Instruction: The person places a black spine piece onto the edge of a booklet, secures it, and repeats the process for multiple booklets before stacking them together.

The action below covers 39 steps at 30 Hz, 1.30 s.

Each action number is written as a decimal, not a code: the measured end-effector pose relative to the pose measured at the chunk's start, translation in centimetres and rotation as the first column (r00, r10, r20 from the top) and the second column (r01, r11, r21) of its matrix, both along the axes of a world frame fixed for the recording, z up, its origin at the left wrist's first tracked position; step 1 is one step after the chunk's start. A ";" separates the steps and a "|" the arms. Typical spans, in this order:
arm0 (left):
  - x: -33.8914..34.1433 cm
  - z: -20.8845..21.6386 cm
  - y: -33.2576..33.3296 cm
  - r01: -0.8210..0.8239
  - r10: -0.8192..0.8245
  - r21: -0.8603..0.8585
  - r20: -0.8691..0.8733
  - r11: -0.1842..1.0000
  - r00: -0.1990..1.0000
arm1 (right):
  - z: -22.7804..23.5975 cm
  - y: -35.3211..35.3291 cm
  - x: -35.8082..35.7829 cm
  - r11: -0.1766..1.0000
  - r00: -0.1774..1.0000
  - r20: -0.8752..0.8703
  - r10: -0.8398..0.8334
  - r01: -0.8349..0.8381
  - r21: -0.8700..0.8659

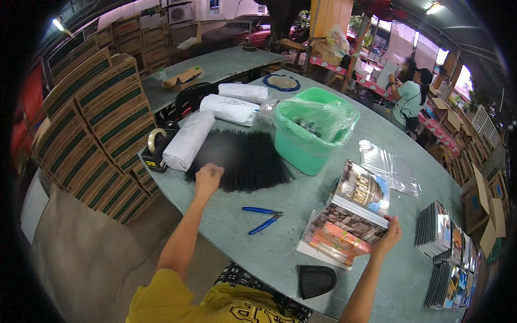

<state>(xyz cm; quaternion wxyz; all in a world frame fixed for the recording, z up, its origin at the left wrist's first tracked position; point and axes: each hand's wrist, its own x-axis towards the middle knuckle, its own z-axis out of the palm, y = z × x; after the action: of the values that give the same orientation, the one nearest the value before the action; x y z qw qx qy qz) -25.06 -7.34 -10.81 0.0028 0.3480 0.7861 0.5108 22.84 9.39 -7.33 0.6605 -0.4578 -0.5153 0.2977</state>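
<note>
My right hand (389, 236) grips the right edge of a photo-covered booklet (362, 196) held tilted over the table. Beneath it are more printed sheets or covers (329, 237), partly hidden. My left hand (209, 178), fingers curled together, is at the near left edge of a wide spread of black spiral binding coils (242, 159). Whether a coil is pinched in its fingers is too small to make out. Between my hands lies a pair of blue-handled wire cutters (264, 218), jaws pointing right. A black rounded block (316, 281) sits by the near edge.
A green bin (307, 148) with clear plastic stands beyond the coils. White wrapped rolls (188, 141) and a tape dispenser (157, 148) are at left, clear plastic sleeves (389, 169) and stacked spiral-bound books (433, 231) at right. Cartons (97, 134) rise beside the table; a person (410, 99) stands far right.
</note>
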 end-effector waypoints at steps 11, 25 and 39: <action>-1.8 -0.4 4.6 -0.182 0.088 -0.606 -0.183 0.774 0.979 | 1.2 -4.4 0.3 0.998 0.999 -0.016 0.050 -0.051 -0.024; -2.8 0.2 3.3 0.110 -0.017 -0.574 0.166 0.812 0.986 | 1.0 -2.4 -2.4 0.994 0.999 -0.046 0.015 -0.011 0.105; -3.9 -0.2 0.1 -0.161 0.198 0.169 -0.234 0.972 0.952 | 3.1 -6.6 -3.1 0.948 0.942 0.248 -0.224 0.152 0.279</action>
<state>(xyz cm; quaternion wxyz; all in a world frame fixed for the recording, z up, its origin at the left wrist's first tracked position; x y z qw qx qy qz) -28.98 -7.20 -11.04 -0.1684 0.3356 0.7687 0.5178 19.73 2.83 -4.18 0.6609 -0.4534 -0.5901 0.0971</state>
